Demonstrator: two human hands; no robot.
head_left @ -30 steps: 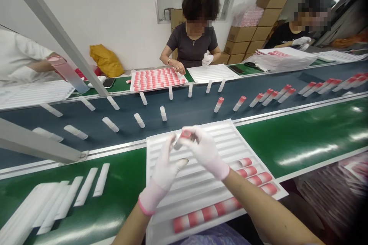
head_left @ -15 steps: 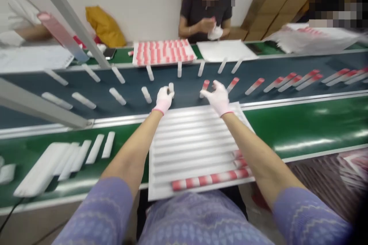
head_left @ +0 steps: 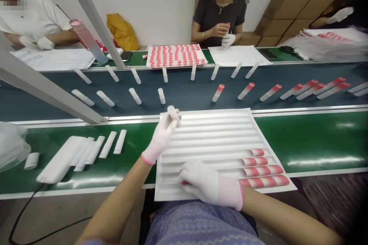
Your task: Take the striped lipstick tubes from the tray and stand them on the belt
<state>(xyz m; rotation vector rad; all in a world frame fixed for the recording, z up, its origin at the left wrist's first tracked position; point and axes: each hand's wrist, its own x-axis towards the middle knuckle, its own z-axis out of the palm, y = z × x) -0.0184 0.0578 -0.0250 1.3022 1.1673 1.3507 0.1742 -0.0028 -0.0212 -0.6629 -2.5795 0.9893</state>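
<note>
My left hand, in a white glove with a pink cuff, is closed on a short white tube above the far left corner of a white grooved tray. Low over the tray's near side, my right hand, gloved alike, has its fingers curled down around a tube whose red end peeks out; the rest is hidden. Several red-and-white tubes lie in the grooves at the tray's right. Beyond the tray, white tubes and red-topped tubes stand on a dark belt.
On the green bench at left are a white flat box, white tubes and a plastic bag. A grey post slants across. Opposite, a co-worker holds a tube behind a tray of red-and-white tubes.
My left hand has drawn back from the belt with the white tube. My right hand has left the red-topped tube on the belt, come down to the tray's near side and closed.
</note>
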